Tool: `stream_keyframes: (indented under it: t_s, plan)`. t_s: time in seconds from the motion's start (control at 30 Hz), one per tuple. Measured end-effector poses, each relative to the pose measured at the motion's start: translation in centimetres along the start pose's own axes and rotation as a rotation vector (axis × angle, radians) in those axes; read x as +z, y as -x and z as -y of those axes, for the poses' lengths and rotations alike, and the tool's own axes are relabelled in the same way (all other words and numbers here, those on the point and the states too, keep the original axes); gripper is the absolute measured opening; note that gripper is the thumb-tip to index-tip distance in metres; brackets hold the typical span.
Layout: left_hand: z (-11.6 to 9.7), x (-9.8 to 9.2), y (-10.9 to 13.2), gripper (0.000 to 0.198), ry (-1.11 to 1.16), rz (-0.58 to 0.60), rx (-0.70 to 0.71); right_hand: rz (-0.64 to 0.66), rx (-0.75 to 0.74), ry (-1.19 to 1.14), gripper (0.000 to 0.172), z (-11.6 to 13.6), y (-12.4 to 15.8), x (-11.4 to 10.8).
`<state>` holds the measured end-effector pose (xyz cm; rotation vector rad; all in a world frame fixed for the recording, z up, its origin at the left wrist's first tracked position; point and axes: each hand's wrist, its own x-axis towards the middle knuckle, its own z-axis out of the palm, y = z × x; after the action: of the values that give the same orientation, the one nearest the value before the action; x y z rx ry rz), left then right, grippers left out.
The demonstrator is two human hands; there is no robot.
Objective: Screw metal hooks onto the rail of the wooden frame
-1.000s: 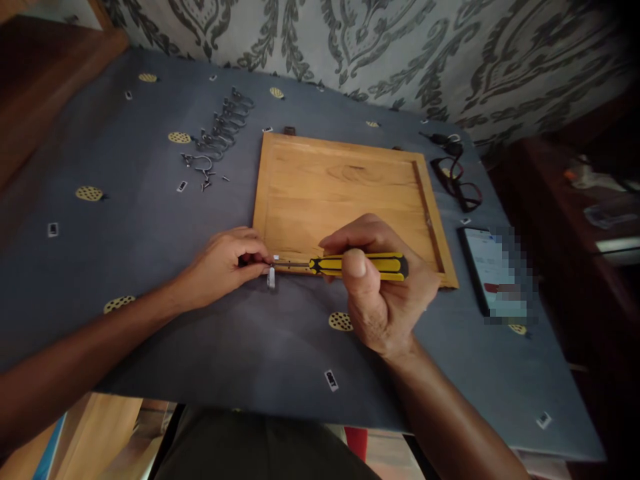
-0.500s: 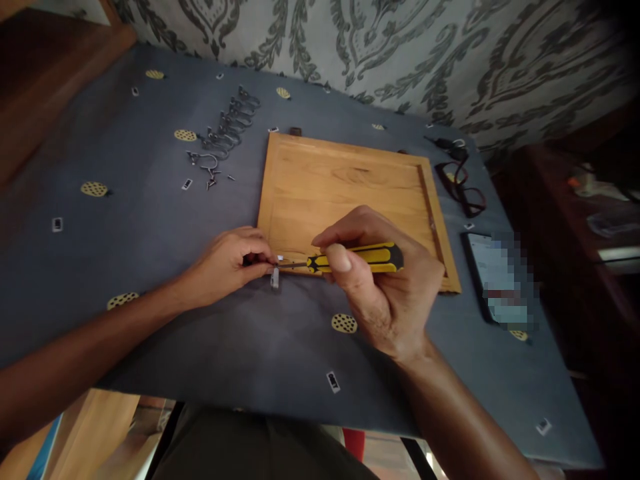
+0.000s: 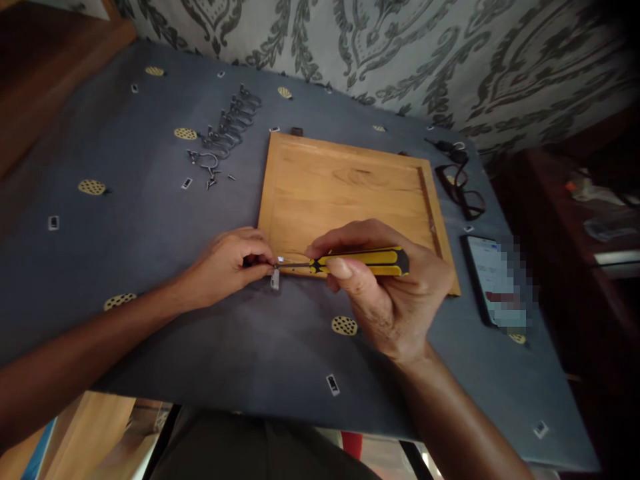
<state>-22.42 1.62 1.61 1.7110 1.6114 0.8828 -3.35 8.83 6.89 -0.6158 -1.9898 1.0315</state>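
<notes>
A yellow-and-black screwdriver (image 3: 367,261) lies nearly level in my right hand (image 3: 393,293), with thumb and fingers closed around its handle. Its thin shaft points left to the near left corner of a framed wooden panel (image 3: 330,200). My left hand (image 3: 233,263) rests at that corner, thumb and forefinger pinched beside the screwdriver's tip. Whatever those fingers hold is too small and hidden to name. Just below the tip, a small light-grey piece (image 3: 275,280) shows at the panel's edge.
Several metal clasps (image 3: 230,127) lie in a row on the patterned grey tablecloth (image 3: 150,220), with loose screws (image 3: 212,179) nearby. Right of the panel are eyeglasses (image 3: 463,193), keys (image 3: 450,148) and a phone (image 3: 495,280). A patterned wall (image 3: 390,47) stands behind.
My right hand has shifted slightly right and its fingers sit differently on the screwdriver handle. The left hand stays at the panel's corner.
</notes>
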Motion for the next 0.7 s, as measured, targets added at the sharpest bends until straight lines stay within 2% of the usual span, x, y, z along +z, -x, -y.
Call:
stream_keyframes:
  t_s: [0.2, 0.4, 0.53, 0.7]
  plan:
    - [0.1, -0.1, 0.2, 0.008, -0.007, -0.008, -0.008, 0.018, 0.015, -0.005, 0.021, 0.1, -0.2, -0.1]
    - [0.2, 0.0, 0.1, 0.006, 0.0, -0.009, -0.003, 0.126, 0.065, 0.067, 0.013, 1.7, -0.4, -0.5]
    - [0.3, 0.1, 0.0, 0.007, 0.006, -0.009, 0.005, 0.146, 0.087, 0.012, 0.008, 1.8, -0.2, -0.5]
    - [0.2, 0.1, 0.1, 0.009, 0.012, -0.01, 0.002, 0.086, 0.072, 0.01, 0.007, 1.2, -0.2, -0.3]
